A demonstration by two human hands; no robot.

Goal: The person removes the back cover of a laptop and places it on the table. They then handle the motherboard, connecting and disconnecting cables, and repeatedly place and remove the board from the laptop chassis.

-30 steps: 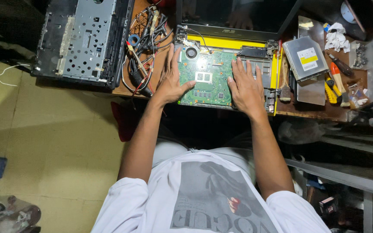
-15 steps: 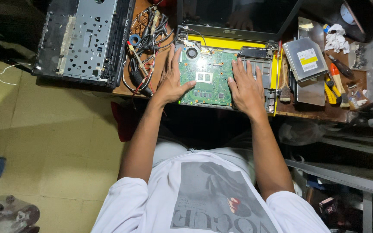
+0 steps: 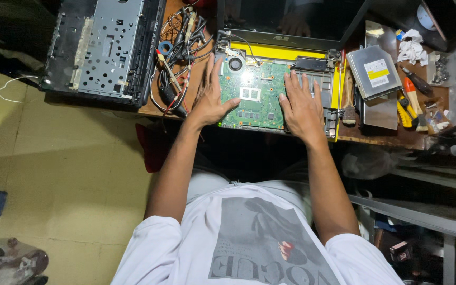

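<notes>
Head view: both palms lie open and flat, left hand and right hand, on a green circuit board between them, best pressed evenly, gently.

Left hand spread slightly wider on green circuit board, thumb angled out; right hand barely shifted.

Repair workshop: dismantled laptop, screwdrivers

Both hands, left hand and right hand, lie flat on green circuit board
</notes>
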